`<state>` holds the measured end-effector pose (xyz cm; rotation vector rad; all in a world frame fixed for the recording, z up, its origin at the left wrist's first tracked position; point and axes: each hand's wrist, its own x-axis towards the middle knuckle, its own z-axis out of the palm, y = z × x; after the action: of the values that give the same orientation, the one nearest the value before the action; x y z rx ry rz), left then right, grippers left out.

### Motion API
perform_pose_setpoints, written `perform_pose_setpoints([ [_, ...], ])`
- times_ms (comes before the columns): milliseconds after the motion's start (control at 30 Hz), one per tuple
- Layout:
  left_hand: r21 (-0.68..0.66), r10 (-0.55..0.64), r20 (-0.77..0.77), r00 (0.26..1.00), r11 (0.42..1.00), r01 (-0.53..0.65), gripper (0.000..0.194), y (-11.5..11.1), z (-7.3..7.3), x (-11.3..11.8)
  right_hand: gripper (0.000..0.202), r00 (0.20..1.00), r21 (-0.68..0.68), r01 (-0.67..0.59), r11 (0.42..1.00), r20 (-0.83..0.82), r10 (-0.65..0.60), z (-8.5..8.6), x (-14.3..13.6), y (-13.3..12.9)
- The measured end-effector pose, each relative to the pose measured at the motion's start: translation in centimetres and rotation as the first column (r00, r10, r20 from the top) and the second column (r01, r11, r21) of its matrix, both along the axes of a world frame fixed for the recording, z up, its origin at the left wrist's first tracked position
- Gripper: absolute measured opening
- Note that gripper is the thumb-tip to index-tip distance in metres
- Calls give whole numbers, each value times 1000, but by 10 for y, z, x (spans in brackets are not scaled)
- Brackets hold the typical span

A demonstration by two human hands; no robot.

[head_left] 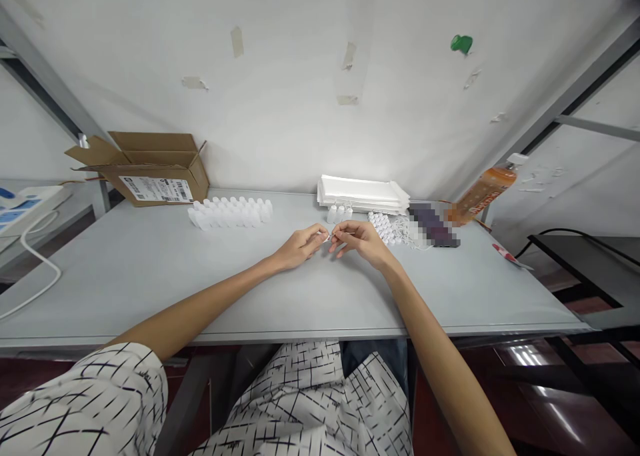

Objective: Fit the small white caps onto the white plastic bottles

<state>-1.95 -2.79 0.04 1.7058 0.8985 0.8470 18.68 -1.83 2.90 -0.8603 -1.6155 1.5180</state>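
The left hand (301, 246) and right hand (361, 241) pinch a white bit (327, 238). Three bottles (341, 215) may be done; more bottles (233, 214), caps (383, 228) and strings (407, 233) seem left.

One white part (327, 238), small, is sitting pinched in the left fingers (315, 243); the right fingers (346, 227) are bordering it, contact unclear. Fingers are covering most of it, obscuring shape and tilt. It is sitting over the bench (310, 303).

An open cardboard box (159, 174) sits at left and an orange bottle (483, 191) at right.
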Motion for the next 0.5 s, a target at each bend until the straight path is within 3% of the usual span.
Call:
perform_pose_setpoints([
  [267, -6, -13, 0, 1000, 1000, 13, 35, -1, 2, 1, 36, 1000, -4, 3, 1000, 5, -3, 0, 0, -1],
  [500, 67, 31, -127, 991, 998, -23, 34, -2, 5, 0, 36, 996, 49, 29, 998, 80, -33, 0, -1, -1],
])
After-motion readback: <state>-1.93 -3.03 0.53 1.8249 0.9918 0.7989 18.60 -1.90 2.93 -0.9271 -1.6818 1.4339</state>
